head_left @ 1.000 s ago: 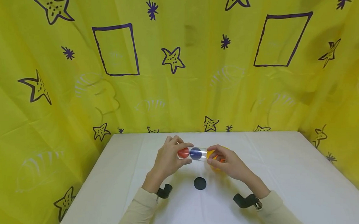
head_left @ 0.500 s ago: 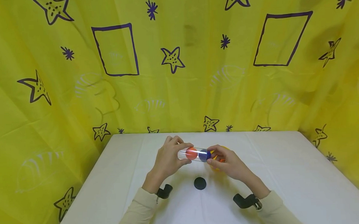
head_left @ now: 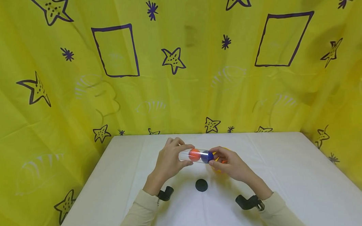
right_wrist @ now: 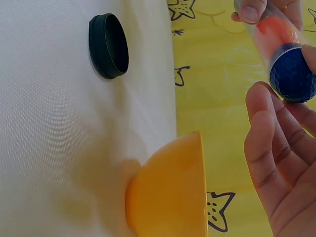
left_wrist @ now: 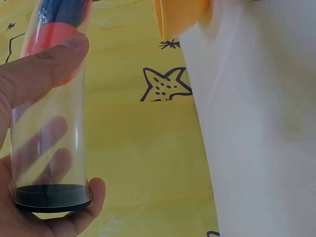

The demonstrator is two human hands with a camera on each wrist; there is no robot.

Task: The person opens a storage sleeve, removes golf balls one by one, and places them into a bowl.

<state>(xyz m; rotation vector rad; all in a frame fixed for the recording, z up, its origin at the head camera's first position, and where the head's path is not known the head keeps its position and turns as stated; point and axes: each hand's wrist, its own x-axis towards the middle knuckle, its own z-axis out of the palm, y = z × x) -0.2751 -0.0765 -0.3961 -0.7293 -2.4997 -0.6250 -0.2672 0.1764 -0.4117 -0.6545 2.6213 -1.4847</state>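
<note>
My left hand [head_left: 168, 159] grips a clear plastic tube [left_wrist: 76, 123], held almost level above the table; its base is dark. Inside the tube sits an orange-red ball [head_left: 194, 154]. At the open right end, a dimpled blue golf ball [right_wrist: 294, 76] sticks partly out of the mouth. Fingertips of my right hand [head_left: 231, 163] pinch this golf ball. Below and behind the right hand stands a yellow bowl [right_wrist: 173, 192], mostly hidden in the head view. A dark round cap [head_left: 201, 185] lies on the table nearer to me.
A white-covered table [head_left: 111, 198] lies beneath both hands. Yellow curtain [head_left: 180, 92] with stars and rectangles hangs behind and beside it. Something orange [head_left: 224, 162] shows by the bowl, partly hidden by the right hand. Each wrist wears a black camera mount [head_left: 247, 202].
Both balls have slid right along the tube, away from its base. The blue golf ball now protrudes from the mouth between the right fingertips. The hands have hardly moved.
</note>
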